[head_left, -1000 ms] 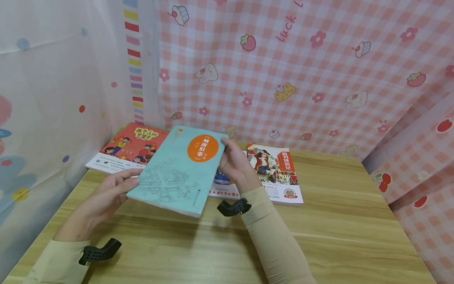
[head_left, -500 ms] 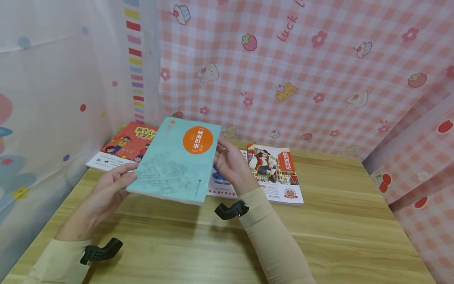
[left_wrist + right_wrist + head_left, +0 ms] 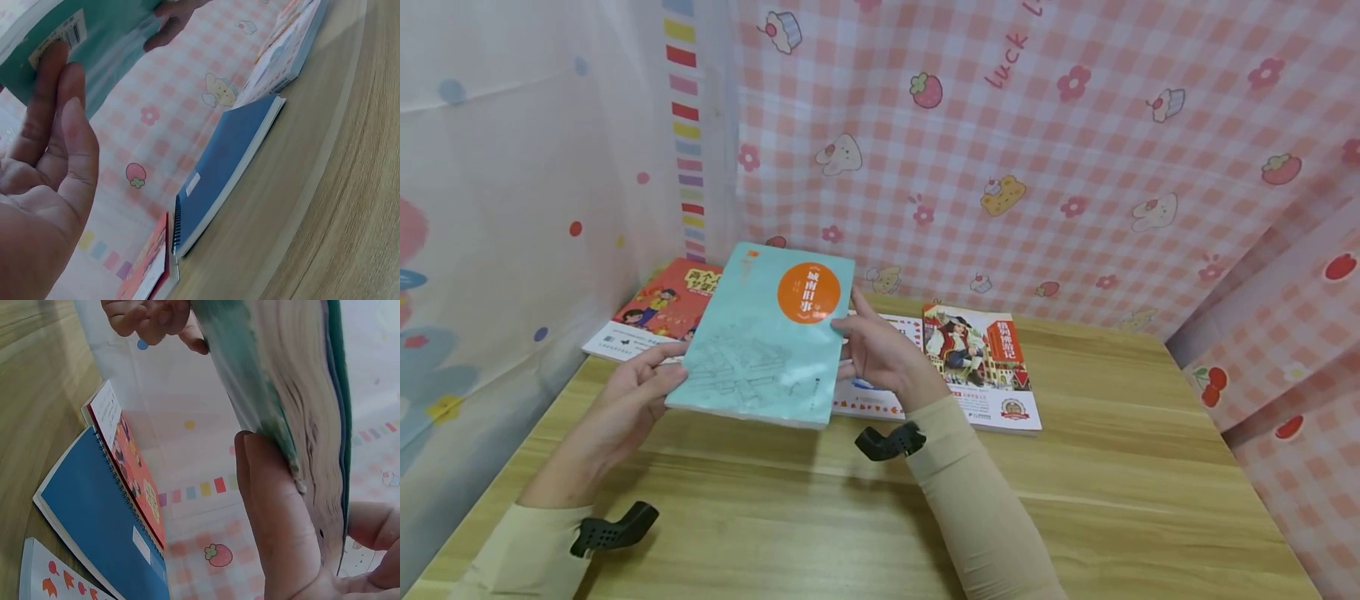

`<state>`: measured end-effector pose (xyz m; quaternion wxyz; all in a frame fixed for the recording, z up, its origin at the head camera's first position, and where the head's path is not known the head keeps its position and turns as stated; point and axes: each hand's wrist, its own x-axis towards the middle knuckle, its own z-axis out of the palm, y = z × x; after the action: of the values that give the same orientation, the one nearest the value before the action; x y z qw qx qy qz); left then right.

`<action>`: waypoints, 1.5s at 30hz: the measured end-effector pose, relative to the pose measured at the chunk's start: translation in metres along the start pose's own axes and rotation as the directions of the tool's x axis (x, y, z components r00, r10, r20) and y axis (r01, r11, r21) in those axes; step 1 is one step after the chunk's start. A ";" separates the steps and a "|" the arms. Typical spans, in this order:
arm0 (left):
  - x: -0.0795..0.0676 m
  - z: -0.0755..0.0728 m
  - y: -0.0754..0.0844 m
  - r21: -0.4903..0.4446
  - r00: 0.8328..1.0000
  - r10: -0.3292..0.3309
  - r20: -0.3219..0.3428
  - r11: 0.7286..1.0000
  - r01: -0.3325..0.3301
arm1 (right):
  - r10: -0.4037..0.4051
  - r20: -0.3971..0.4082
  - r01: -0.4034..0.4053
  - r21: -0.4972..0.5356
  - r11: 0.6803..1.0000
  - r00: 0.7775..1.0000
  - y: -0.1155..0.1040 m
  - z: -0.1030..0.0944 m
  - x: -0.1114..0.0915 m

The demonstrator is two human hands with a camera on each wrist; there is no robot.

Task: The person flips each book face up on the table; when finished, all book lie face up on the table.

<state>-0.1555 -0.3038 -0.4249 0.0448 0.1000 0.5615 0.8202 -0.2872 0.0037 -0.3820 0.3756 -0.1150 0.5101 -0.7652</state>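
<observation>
A turquoise paperback book [image 3: 752,350] with an orange oval on its cover is held up above the table, tilted with its cover toward the head camera. My left hand [image 3: 628,408] pinches its lower left corner, thumb on the cover and fingers underneath. On the opposite long edge, my right hand [image 3: 891,358] grips the book between thumb and fingers. In the right wrist view the page edges of the book [image 3: 306,406] face the camera, with the fingers [image 3: 275,506] against the back cover. A barcode label [image 3: 59,39] shows on the underside in the left wrist view.
Along the back of the table [image 3: 760,517] lie a red picture-cover book [image 3: 662,308], a blue spiral notebook [image 3: 228,156], a white-edged book [image 3: 880,404] partly hidden by my right hand, and a book with a costumed figure [image 3: 981,358]. Patterned curtains [image 3: 1000,150] stand behind.
The turquoise book has moved slightly left and up, tipping further toward the head camera. My right hand has shifted down its edge, with the thumb now on the cover.
</observation>
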 end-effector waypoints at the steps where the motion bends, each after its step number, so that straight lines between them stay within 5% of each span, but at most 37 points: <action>1: 0.000 -0.001 0.000 0.007 1.000 0.002 0.006 1.000 -0.002 | -0.001 0.008 0.001 0.002 1.000 1.000 0.000 0.000 -0.001; 7: 0.000 -0.002 -0.002 0.012 1.000 -0.025 0.009 1.000 0.025 | -0.001 0.048 0.000 0.030 1.000 0.999 0.000 0.002 -0.003; 18: 0.000 -0.004 -0.001 -0.246 0.994 -0.053 0.096 0.966 0.076 | 0.030 0.077 -0.029 -0.015 0.999 0.997 0.005 0.010 -0.003; 24: 0.000 -0.004 -0.002 -0.232 0.997 -0.069 0.032 0.970 0.074 | 0.015 0.104 -0.013 -0.023 1.000 0.994 0.007 0.012 -0.002; 30: 0.001 -0.003 -0.001 -0.215 1.000 0.004 -0.010 0.977 -0.006 | -0.009 0.112 0.013 -0.031 0.999 0.994 0.007 0.015 -0.001; 36: -0.001 -0.005 0.001 -0.241 0.999 0.034 0.024 0.970 -0.028 | 0.005 0.086 -0.003 -0.022 1.000 0.996 0.009 0.017 -0.001; 45: -0.006 -0.019 0.008 -0.247 0.994 -0.040 0.100 0.967 0.064 | -0.053 0.108 0.048 0.046 0.998 0.993 0.019 0.023 0.004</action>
<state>-0.1537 -0.3251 -0.4252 0.1052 0.1174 0.4535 0.8772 -0.2685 -0.0192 -0.3891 0.3859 -0.1615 0.4690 -0.7778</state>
